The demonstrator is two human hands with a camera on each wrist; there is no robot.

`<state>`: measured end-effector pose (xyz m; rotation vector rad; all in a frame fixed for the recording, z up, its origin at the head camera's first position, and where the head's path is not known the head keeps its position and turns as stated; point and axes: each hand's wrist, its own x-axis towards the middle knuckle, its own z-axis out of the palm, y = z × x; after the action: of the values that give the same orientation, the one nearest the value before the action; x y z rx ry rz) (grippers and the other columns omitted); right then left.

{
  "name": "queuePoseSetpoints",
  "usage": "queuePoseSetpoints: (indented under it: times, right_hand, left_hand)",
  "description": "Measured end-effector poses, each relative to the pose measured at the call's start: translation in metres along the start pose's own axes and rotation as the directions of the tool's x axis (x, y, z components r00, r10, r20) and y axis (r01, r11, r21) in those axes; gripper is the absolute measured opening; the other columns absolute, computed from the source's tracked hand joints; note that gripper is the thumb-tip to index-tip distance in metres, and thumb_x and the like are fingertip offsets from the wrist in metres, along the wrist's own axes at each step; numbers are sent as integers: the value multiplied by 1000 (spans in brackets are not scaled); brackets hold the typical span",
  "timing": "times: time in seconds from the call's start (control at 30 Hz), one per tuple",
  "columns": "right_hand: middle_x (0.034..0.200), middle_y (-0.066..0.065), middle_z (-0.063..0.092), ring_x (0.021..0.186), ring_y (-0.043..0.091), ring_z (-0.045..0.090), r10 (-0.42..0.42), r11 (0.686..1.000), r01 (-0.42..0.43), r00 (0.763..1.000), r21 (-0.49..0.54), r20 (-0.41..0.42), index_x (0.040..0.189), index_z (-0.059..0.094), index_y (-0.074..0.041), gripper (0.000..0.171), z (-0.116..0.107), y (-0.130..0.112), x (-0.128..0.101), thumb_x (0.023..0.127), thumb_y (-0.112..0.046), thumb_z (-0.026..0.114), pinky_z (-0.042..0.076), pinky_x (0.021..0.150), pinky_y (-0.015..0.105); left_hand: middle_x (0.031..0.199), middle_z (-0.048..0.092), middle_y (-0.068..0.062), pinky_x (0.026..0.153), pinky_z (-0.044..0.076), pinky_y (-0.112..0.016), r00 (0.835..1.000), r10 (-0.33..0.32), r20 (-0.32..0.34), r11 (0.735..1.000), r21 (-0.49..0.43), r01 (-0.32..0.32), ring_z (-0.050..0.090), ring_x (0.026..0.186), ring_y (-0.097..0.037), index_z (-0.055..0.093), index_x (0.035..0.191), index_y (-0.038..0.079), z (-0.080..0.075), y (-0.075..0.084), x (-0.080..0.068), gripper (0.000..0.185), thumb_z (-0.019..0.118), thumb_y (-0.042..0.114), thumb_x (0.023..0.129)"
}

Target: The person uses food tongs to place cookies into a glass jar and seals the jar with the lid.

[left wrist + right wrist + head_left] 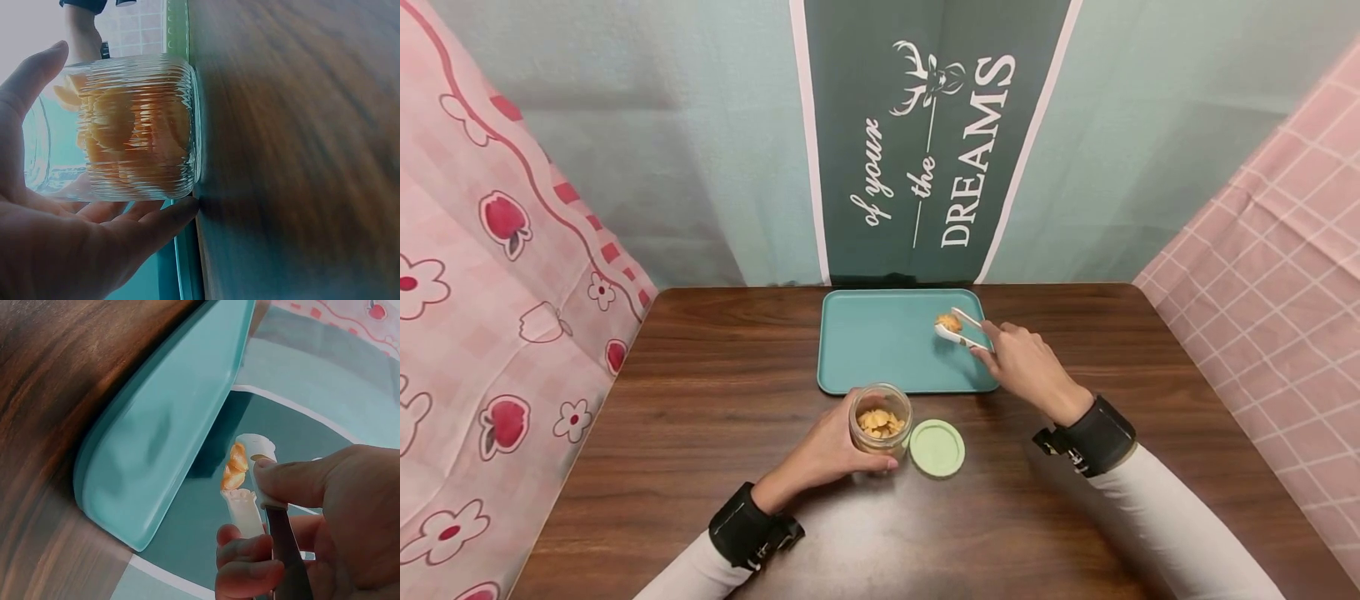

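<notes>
My left hand (829, 450) grips a ribbed glass jar (131, 128), thumb on one side and fingers on the other. The jar stands upright and open on the table, partly filled with golden flakes (880, 423) that look like cornflakes. In my right hand (1026, 364) is a pair of tongs (953, 335) with white tips and a dark metal arm showing in the right wrist view. Between the tips sits a small clump of flakes (235, 467), held above the right part of a teal tray (880, 342).
A pale green round lid (937, 448) lies on the wooden table (715, 350), just right of the jar. Behind the tray hangs a green and grey cloth (910, 250) with printed words. Patterned pink cloths (467, 333) border the table on both sides.
</notes>
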<state>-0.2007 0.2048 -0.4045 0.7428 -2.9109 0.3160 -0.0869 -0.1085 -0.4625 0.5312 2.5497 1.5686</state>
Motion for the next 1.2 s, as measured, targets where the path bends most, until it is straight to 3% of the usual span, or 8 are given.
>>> queuePoseSetpoints:
  times: [0.63,1.2]
  right_hand:
    - [81,14,57,56,19,49,-47,999,46,999,-16,-27,138,61,9,50,-9,-11,-8,102,-24,73,39,48,31]
    - [79,10,54,53,15,46,-112,993,108,991,-55,-78,138,61,5,48,-27,-37,-21,101,-23,74,38,47,30]
  left_hand:
    - [137,68,0,108,48,-46,1000,3,4,1000,-6,-3,63,125,-20,53,146,15,-2,1,0,91,100,36,71]
    - [136,68,1,109,48,-48,1000,5,-3,1000,-11,-5,63,125,-19,53,146,15,-1,1,-1,91,101,31,70]
